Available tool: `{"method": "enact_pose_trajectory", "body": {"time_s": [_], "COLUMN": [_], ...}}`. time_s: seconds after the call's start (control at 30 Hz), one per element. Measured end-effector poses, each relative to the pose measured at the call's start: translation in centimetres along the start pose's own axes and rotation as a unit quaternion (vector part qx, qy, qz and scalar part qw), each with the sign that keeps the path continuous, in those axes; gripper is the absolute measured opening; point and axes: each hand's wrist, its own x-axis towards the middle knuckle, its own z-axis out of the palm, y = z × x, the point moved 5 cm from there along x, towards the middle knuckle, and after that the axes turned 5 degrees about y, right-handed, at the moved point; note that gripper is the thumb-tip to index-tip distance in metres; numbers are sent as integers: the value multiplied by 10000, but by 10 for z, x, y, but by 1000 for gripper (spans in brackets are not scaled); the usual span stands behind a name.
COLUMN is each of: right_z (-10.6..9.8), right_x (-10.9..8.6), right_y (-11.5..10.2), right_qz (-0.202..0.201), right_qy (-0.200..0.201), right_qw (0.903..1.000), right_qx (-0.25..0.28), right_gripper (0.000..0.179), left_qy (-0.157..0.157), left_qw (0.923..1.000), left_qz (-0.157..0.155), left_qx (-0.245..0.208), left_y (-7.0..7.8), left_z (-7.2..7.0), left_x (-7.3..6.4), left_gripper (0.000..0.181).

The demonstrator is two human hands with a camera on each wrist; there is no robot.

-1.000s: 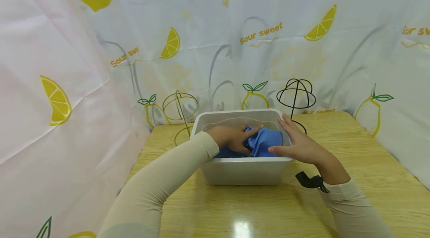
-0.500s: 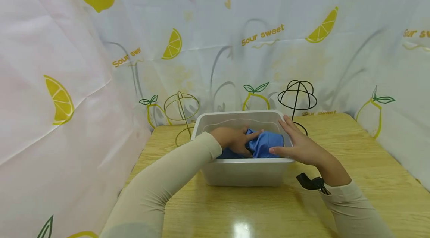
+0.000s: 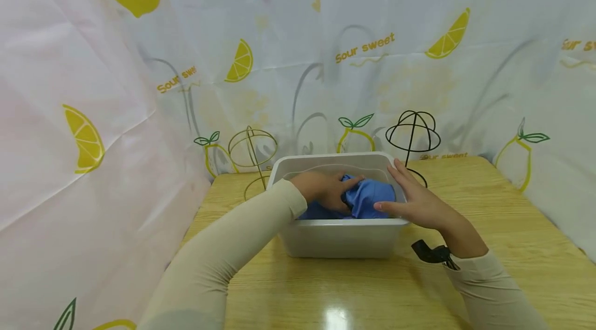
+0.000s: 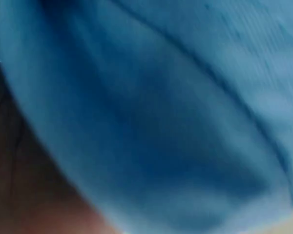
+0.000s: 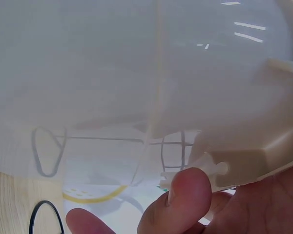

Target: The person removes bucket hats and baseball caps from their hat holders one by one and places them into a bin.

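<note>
A crumpled blue cloth item (image 3: 374, 196) lies in a white plastic bin (image 3: 342, 239) in the head view. My left hand (image 3: 326, 190) reaches into the bin from the left and grips the cloth, its index finger and thumb on either side of a fold. Close up, the left wrist view is filled by the blue fabric (image 4: 185, 122) with a curved seam; most of the lower fingers are hidden. My right hand (image 3: 416, 206) rests at the bin's right rim with fingers spread and thumb over the inside. In the right wrist view, the thumb (image 5: 190, 192) overlaps the bin's rim.
Behind the bin stand a gold wire stand (image 3: 253, 149) on the left and a black wire stand (image 3: 412, 136) on the right, both with round cage tops. A wooden table (image 3: 288, 288) carries everything. A lemon-print curtain (image 3: 288, 25) encloses its back and sides.
The left hand has shifted only slightly on the blue cloth, whose folds have moved a little rightward. The right hand stays at the bin's rim.
</note>
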Motion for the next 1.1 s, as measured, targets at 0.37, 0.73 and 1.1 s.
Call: {"method": "enact_pose_trajectory", "body": {"time_s": [0.37, 0.73, 1.1], "right_z": [-1, -4, -13], "right_x": [0, -2, -8], "right_y": [3, 10, 11], "right_qz": [24, 18, -90], "right_qy": [18, 97, 746], "right_qw": [10000, 9999, 9959], "right_qx": [27, -102, -512], "right_gripper": [100, 95, 84], "left_qy": [-106, -103, -8], "left_qw": [9988, 9992, 9999], "left_qz": [-109, -191, -145], "left_qx": [-467, -349, 51], "left_y": [-25, -40, -42], "left_z": [-6, -8, -13], "left_x": [-22, -47, -76], "left_gripper": [100, 93, 85]}}
